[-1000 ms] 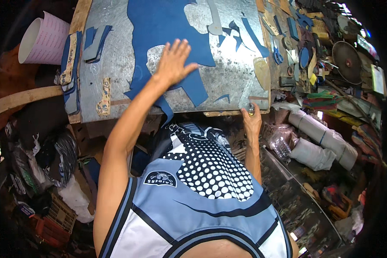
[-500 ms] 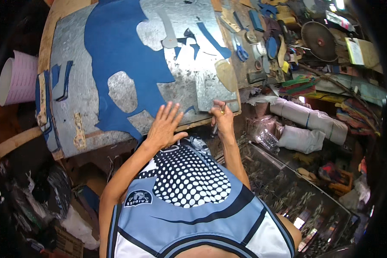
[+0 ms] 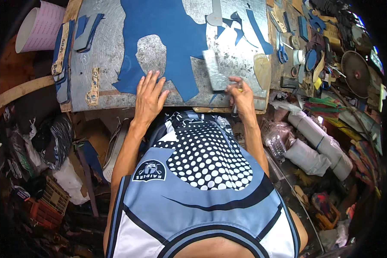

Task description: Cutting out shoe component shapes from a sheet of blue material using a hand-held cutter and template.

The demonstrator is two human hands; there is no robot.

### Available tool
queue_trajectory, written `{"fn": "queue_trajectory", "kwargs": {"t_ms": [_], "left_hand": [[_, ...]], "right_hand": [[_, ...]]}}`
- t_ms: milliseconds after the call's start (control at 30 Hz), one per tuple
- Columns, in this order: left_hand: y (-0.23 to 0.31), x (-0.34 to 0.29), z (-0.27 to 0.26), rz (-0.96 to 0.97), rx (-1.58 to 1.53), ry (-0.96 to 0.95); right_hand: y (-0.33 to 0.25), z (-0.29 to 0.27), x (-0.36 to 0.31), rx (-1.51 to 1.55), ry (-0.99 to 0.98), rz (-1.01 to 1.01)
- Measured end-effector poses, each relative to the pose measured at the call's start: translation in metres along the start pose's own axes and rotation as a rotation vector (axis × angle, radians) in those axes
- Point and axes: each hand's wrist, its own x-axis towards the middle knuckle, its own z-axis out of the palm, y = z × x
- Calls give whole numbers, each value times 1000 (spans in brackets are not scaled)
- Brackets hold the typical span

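A large blue sheet (image 3: pixel 176 30) with a cut-out oval hole and jagged edges lies over the grey metal-topped table (image 3: pixel 101 77). My left hand (image 3: pixel 148 94) rests flat with fingers apart on the sheet's near part, fingertips at the hole's lower edge. My right hand (image 3: pixel 241 98), closed, stands near the front edge with a dark-handled tool (image 3: pixel 234 111) pointing down from it; the tool's working end is hidden. Its fingers are beside the lower right corner of a grey rectangular plate (image 3: pixel 216 73); whether they grip the plate I cannot tell.
A tan shoe-sole-shaped pattern (image 3: pixel 262 71) and a blue strip (image 3: pixel 259 32) lie right of the plate. Blue-handled scissors (image 3: pixel 282 53) lie farther right. Cut strips (image 3: pixel 89 32) and a marked pattern (image 3: pixel 93 86) are on the left. A fan (image 3: pixel 355 75) stands at far right.
The view has shifted, so the table sits higher and farther right. My left hand has moved left over the sheet, baring a blue tongue of it. The plate has turned, its far end leaning left.
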Motion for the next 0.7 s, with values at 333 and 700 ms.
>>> {"fn": "queue_trajectory", "kwargs": {"t_ms": [333, 700], "left_hand": [[-6, 43, 12, -39, -70, 122], [-14, 50, 20, 69, 32, 92]], "right_hand": [[0, 77, 3, -135, -259, -51], [22, 62, -13, -342, -114, -232]]}}
